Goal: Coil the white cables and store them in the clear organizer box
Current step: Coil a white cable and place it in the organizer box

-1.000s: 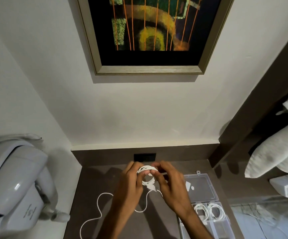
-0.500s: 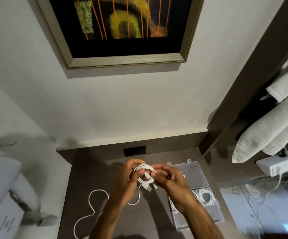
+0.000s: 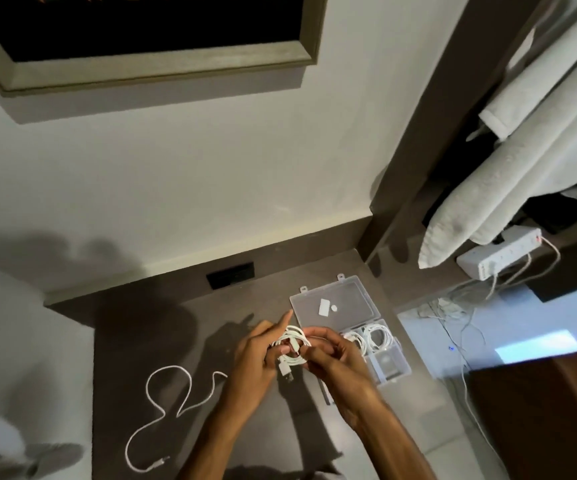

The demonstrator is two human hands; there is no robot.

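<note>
My left hand (image 3: pixel 256 362) and right hand (image 3: pixel 335 362) now pinch the finished coil (image 3: pixel 292 344) (plug dangling); the box (image 3: pixel 392 370) waits right.

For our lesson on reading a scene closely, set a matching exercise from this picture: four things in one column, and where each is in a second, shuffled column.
Things:
1. Coil
2. Loose cable
3. Box lid
4. Power strip

Places:
a. Flat open on the desk, behind the box compartments
b. Held between both hands
c. On the ledge at the right, under the pillows
d. Snaking over the desk left of the hands

Pairs: 1-b, 2-d, 3-a, 4-c
</note>
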